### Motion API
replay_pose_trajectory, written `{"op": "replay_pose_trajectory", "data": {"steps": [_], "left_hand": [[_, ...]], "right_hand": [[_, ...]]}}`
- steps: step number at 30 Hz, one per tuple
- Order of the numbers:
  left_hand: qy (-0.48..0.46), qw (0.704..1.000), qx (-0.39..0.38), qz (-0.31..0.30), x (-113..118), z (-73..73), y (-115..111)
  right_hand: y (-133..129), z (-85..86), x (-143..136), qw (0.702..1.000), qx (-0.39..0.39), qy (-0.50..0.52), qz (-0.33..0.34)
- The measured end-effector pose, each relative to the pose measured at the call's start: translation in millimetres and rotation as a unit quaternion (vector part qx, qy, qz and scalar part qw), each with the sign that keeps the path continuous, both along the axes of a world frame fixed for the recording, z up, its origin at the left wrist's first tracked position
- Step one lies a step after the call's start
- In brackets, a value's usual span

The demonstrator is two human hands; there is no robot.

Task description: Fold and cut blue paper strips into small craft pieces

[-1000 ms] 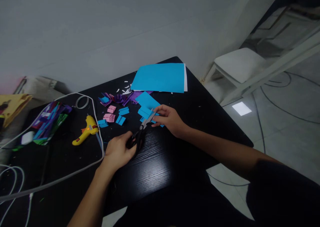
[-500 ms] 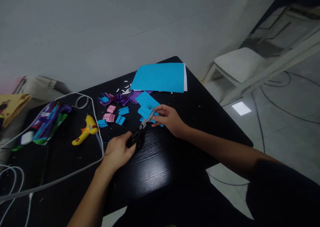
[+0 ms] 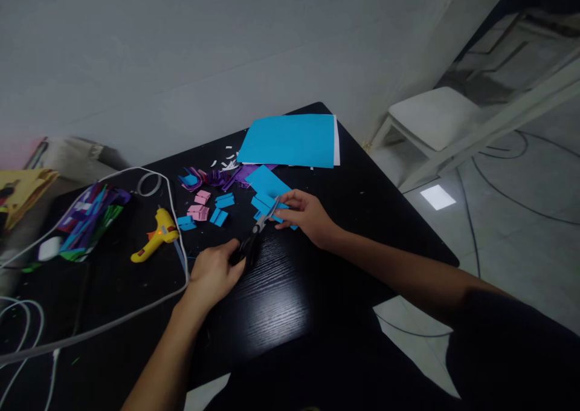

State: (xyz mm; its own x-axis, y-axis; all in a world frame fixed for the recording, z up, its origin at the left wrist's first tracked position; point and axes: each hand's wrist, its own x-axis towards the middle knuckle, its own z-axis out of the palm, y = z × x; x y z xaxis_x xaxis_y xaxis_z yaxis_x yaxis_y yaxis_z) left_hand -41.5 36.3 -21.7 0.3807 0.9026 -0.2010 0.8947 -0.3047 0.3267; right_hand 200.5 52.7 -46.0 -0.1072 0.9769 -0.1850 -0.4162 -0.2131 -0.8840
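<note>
My left hand (image 3: 216, 272) is closed around the black handles of a pair of scissors (image 3: 256, 230), whose blades point up and right. The blades reach a small blue paper piece (image 3: 263, 203). My right hand (image 3: 308, 217) pinches the right side of that blue paper with thumb and fingers. Under and behind it lies a larger blue paper piece (image 3: 269, 180). Small folded pieces, pink (image 3: 198, 212) and blue (image 3: 219, 217), sit left of the scissors.
A large blue sheet (image 3: 290, 140) over white paper lies at the back of the black table (image 3: 353, 242). Purple strips (image 3: 220, 179), a yellow glue gun (image 3: 158, 236), a white cable (image 3: 122, 319) and a bag of coloured strips (image 3: 93, 220) are left. A white stool (image 3: 432, 118) stands right.
The scissors' handles have drawn slightly closer together in my left hand, and the small blue piece has shifted a little. My right hand is nearly unmoved.
</note>
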Motion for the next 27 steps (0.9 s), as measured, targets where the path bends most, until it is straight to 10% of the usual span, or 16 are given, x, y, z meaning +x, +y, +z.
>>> {"op": "replay_pose_trajectory", "data": {"steps": [15, 27], "left_hand": [[-0.06, 0.986, 0.063, 0.143, -1.0, -0.5, 2.7], [-0.084, 0.98, 0.151, 0.098, -10.5, -19.2, 8.0]], "right_hand": [[0.2, -2.8, -2.3, 0.998, -0.009, 0.035, 0.044], [-2.7, -2.5, -1.1, 0.996, 0.026, -0.026, 0.08]]}}
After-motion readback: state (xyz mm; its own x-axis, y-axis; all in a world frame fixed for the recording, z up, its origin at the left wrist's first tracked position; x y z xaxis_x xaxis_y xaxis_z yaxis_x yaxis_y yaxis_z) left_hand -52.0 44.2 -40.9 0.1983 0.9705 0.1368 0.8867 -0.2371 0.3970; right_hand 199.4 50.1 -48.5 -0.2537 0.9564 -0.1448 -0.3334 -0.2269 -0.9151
